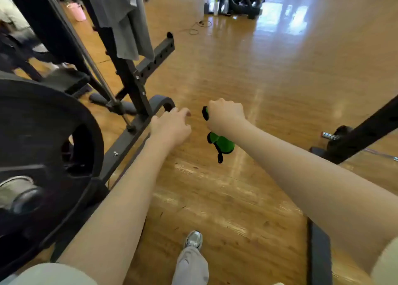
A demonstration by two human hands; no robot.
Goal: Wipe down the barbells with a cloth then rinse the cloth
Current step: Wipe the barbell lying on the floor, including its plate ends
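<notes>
My right hand (pixel 225 115) grips a green cloth with black trim (pixel 220 143), which hangs below my fist over the wooden floor. My left hand (pixel 171 125) is stretched forward beside it with loosely curled fingers and holds nothing. A barbell's big black weight plate (pixel 43 138) fills the left side, with its sleeve end (pixel 19 195) at the lower left. The barbell's shaft is hidden. Another bar's chrome end (pixel 328 135) shows at the far right.
A black squat rack (pixel 137 86) with a holed arm stands left of my hands, grey clothing (pixel 127 20) draped over it. A black rack beam (pixel 366 123) crosses the right. A pink bucket (pixel 76 11) sits far left. My foot (pixel 193 239) is below.
</notes>
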